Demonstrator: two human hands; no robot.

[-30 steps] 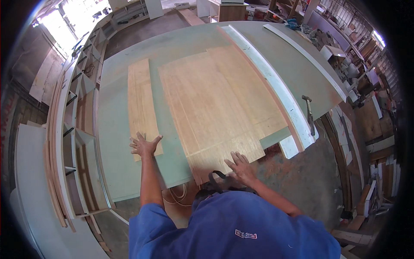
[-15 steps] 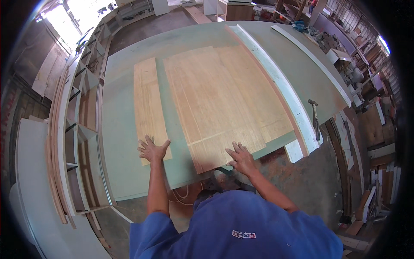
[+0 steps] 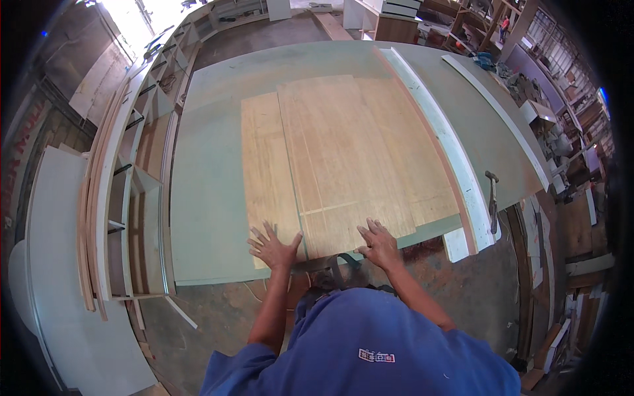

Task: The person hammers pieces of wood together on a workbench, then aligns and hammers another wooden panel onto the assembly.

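Observation:
My left hand point(image 3: 276, 249) lies flat with fingers spread on the near end of a narrow plywood strip point(image 3: 265, 165). Just right of that strip is a wide plywood panel point(image 3: 337, 158), a thin dark gap running between their long edges. My right hand point(image 3: 379, 245) rests on the panel's near edge, its fingers outstretched and holding nothing. Another plywood piece point(image 3: 413, 158) shows along the panel's right side. All of it lies on a large pale green tabletop point(image 3: 205, 198).
A white channel-like length point(image 3: 441, 125) edged with brown wood runs along the plywood's right. Beyond it are a white strip point(image 3: 495, 112) and a hammer point(image 3: 493, 198). At left stands a long open-compartment wooden frame point(image 3: 142, 198). Offcuts and tools crowd the right point(image 3: 574, 264).
The narrow strip has moved right with my left hand, shrinking the wide green gap beside the panel to a thin line. My right hand stays on the panel's near edge.

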